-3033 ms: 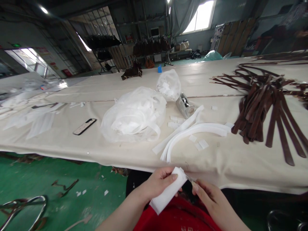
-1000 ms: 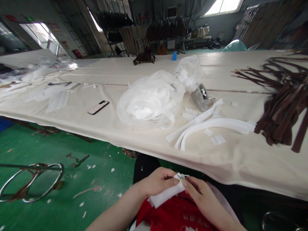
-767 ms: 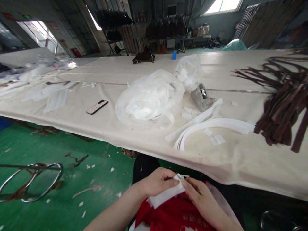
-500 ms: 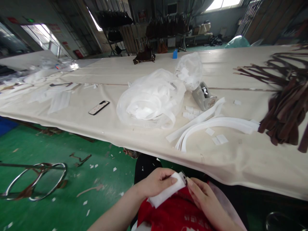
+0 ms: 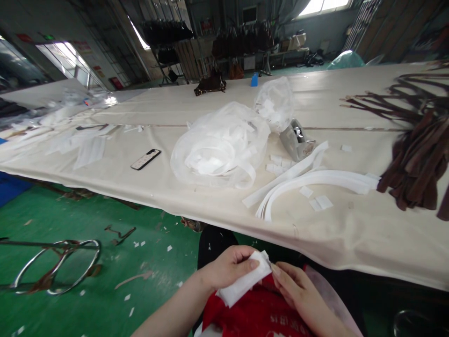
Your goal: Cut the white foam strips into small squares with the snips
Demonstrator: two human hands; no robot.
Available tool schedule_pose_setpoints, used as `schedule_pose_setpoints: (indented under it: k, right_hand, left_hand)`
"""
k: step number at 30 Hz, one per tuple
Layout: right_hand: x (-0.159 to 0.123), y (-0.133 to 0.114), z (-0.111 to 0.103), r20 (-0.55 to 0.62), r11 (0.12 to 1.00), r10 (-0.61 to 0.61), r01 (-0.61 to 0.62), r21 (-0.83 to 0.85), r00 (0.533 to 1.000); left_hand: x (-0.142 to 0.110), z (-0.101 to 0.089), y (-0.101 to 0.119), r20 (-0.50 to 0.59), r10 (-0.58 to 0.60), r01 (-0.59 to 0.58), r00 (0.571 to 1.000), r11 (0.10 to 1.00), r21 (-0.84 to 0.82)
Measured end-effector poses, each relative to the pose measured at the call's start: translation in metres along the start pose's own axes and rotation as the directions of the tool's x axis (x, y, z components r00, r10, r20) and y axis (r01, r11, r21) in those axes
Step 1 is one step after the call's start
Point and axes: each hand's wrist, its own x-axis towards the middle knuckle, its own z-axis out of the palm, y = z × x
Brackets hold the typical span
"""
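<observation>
Folded white strip (image 5: 242,283) sits in the person's left hand (image 5: 229,267), above the red cloth (image 5: 261,306) on the lap and just off the near edge of the bench (image 5: 206,201). The left hand is closed round it, thumb on top, with the strip's loose end pointing near and left. Of the two hands, the right hand (image 5: 294,283) has its thumb and finger nearly together at the strip's far right end; whether it grips the strip or some small dark thing there I cannot tell. On the bench, a large clear bag (image 5: 217,145) of white strips lies beyond the hands, with a smaller bag (image 5: 275,105) touching it on the far right. A grey tape dispenser (image 5: 294,142) stands just right of the bags. Nearer, long white strips (image 5: 315,180) curve to the right, small white squares (image 5: 321,202) beside them, and their right end reaches a heap of brown straps (image 5: 416,159). A phone (image 5: 146,159) lies to the left of the large bag.
</observation>
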Motion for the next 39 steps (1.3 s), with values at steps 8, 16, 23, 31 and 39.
schedule_pose_setpoints:
  k: [8,16,23,31,39]
  right_hand:
    - [-0.007,-0.009,0.000,-0.140,0.992,0.065,-0.049,0.112,0.988]
    - [0.004,0.001,-0.010,-0.228,0.993,-0.052,0.075,0.093,0.972]
    - [0.005,-0.021,-0.023,-0.151,0.984,-0.180,0.178,-0.026,0.972]
    - [0.005,-0.036,-0.056,-0.216,0.964,-0.242,0.260,0.059,0.946]
    - [0.006,-0.024,-0.075,-0.500,0.901,-0.420,0.282,-0.330,0.757]
  left_hand:
    - [-0.003,0.003,0.000,-0.047,-0.086,0.079,0.995,0.986,-0.148]
    - [0.010,0.011,0.008,-0.116,-0.087,0.070,0.989,0.988,-0.141]
    - [0.033,0.036,0.012,-0.033,-0.145,0.135,0.989,0.969,-0.208]
    - [0.043,0.039,0.021,0.370,-0.179,0.310,0.912,0.891,-0.331]
    - [0.053,0.051,0.030,0.149,-0.159,0.188,0.976,0.960,-0.208]
